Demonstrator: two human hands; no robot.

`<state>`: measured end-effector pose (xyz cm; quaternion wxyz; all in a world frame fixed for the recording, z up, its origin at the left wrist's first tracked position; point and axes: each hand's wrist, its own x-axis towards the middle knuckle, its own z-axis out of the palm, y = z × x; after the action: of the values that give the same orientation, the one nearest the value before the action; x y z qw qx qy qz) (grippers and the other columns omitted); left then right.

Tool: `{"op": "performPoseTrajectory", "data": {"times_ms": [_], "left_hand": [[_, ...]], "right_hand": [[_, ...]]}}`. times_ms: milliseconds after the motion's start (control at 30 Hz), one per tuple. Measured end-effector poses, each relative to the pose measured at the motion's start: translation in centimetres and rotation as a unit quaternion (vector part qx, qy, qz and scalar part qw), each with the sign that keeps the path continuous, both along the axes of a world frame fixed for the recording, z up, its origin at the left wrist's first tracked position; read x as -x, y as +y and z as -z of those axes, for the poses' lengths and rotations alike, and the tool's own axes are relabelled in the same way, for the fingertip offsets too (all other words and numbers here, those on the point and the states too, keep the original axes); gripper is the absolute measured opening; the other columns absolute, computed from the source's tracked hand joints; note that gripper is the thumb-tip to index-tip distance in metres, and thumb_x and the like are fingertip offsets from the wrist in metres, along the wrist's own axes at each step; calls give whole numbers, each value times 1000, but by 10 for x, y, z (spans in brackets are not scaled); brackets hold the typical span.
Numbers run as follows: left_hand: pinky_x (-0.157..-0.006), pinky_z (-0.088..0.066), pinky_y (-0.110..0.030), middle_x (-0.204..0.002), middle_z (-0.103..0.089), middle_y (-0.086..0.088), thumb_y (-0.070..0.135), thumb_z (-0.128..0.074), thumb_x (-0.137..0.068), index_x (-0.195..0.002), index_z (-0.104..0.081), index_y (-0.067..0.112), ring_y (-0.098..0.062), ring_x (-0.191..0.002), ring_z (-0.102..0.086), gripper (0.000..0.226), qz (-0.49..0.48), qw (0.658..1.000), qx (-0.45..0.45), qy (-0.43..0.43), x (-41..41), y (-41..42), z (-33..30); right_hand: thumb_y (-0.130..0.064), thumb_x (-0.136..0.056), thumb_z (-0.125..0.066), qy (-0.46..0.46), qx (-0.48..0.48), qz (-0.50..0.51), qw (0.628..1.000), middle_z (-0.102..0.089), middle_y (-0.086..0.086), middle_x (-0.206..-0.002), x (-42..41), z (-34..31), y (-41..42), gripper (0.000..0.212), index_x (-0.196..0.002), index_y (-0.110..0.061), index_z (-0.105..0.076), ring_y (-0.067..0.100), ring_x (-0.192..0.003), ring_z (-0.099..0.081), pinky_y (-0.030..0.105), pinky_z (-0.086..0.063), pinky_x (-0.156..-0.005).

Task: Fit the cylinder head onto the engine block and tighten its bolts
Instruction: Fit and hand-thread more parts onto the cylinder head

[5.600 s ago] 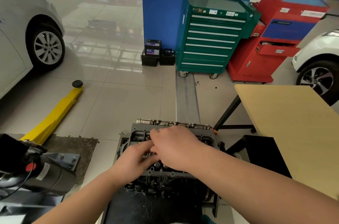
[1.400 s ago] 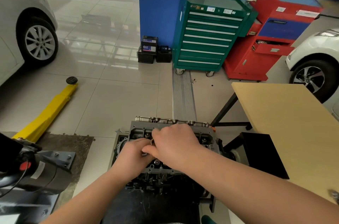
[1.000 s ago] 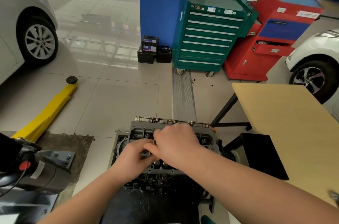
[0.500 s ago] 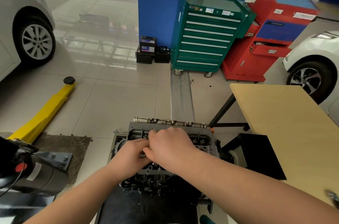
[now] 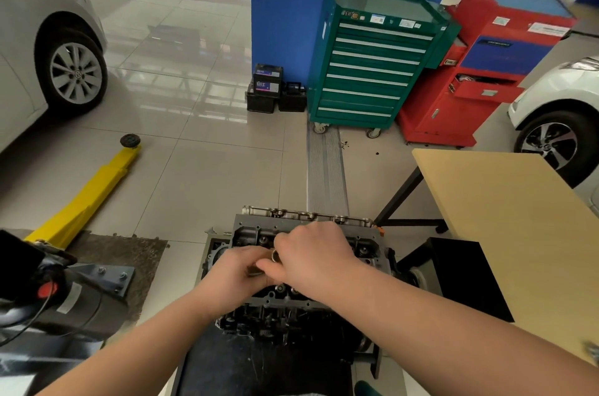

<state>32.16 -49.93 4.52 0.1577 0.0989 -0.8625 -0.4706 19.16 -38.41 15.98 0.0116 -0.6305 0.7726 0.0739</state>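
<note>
With the grey cast-metal cylinder head (image 5: 304, 253) seated on the dark engine block (image 5: 291, 324), we kept both hands clustered, right hand (image 5: 311, 259) newly pinching a small metal ring (image 5: 274, 255) above the left hand (image 5: 236, 275), whose fingers curled on something indistinct; bolts apparently unfinished.

Change noted: I see my right hand (image 5: 312, 258) and left hand (image 5: 235, 275) sit marginally lower and leftward over the cylinder head (image 5: 366, 241) than before; a small ring-like metal part (image 5: 275, 255) now shows between my fingertips. View drifts slightly left.

Cylinder head (image 5: 366, 243) matt grey metal, seemingly cast; floor tiles (image 5: 207, 175) glossy; table (image 5: 518, 217) smooth wood.
</note>
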Motion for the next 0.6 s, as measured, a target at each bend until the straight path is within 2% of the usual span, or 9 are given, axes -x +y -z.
{"op": "performPoseTrajectory", "data": {"times_ms": [100, 167, 233, 300, 367, 433, 500, 567, 600], "left_hand": [[-57, -40, -18, -66, -58, 16, 33, -63, -86, -71, -57, 42, -3, -59, -52, 18, -3, 1000, 24, -7, 2, -4, 0], [-59, -50, -35, -72, -66, 9, 29, -68, -91, -81, -69, 22, -11, -64, -60, 13, 27, 998, 32, -39, 3, -12, 1], [-65, -53, -37, -77, -70, 5, 25, -75, -95, -90, -72, 16, -15, -69, -64, 11, 58, 996, 42, -57, 6, -19, -1], [-64, -48, -26, -75, -66, 12, 30, -73, -96, -86, -67, 33, -7, -67, -59, 12, 73, 995, 33, -51, 5, -20, -3], [-69, -48, -18, -81, -68, 19, 35, -75, -95, -88, -65, 45, -2, -74, -64, 16, 65, 997, 22, -47, 4, -18, -2], [-71, -52, -22, -84, -71, 15, 35, -78, -93, -91, -70, 42, -7, -78, -68, 11, 34, 998, 12, -44, 1, -13, 4], [-62, -49, -24, -74, -66, 9, 26, -71, -94, -84, -67, 37, -11, -67, -61, 15, 6, 999, 32, -25, 0, -7, 10], [-59, -49, -33, -72, -63, 5, 19, -62, -93, -85, -66, 21, -14, -65, -58, 9, 4, 999, 46, -29, 2, -7, 14], [-61, -51, -38, -75, -64, 2, 21, -62, -95, -89, -67, 14, -16, -68, -60, 10, 9, 998, 52, -40, 3, -10, 14]], "right_hand": [[-68, -98, -45, -33, 25, -40, 998, -58, 0, -83, 3, -3, 1, 48, -101, -21, -54, 27, -79, -56, 34, -31, -57], [-49, -99, -57, -96, 13, -90, 991, -61, 1, -102, 7, -7, 3, 33, -114, -20, -52, 25, -94, -58, 37, -40, -66], [-33, -100, -62, -118, -6, -110, 987, -61, 4, -105, 9, -7, 4, 24, -114, -17, -52, 27, -97, -59, 39, -44, -69], [-42, -103, -56, -102, 7, -70, 992, -63, 6, -98, 6, -2, 4, 29, -109, -14, -52, 29, -91, -62, 38, -42, -66], [-64, -102, -38, -47, 12, 0, 999, -66, 6, -91, 4, 4, 4, 54, -105, -13, -55, 29, -83, -64, 37, -39, -62], [-76, -98, -27, 9, 19, 29, 999, -68, 5, -86, 3, 9, 7, 69, -103, -15, -60, 29, -79, -65, 36, -38, -60], [-81, -93, -25, 4, 40, 20, 999, -67, 3, -89, 3, 9, 10, 71, -105, -18, -57, 27, -81, -65, 36, -37, -60], [-75, -94, -35, -53, 66, -17, 996, -65, 1, -103, 5, 5, 12, 59, -115, -22, -50, 25, -91, -63, 36, -38, -61], [-64, -97, -45, -83, 61, -45, 994, -63, 0, -108, 8, 3, 11, 46, -119, -23, -48, 25, -95, -62, 36, -38, -62]]}}
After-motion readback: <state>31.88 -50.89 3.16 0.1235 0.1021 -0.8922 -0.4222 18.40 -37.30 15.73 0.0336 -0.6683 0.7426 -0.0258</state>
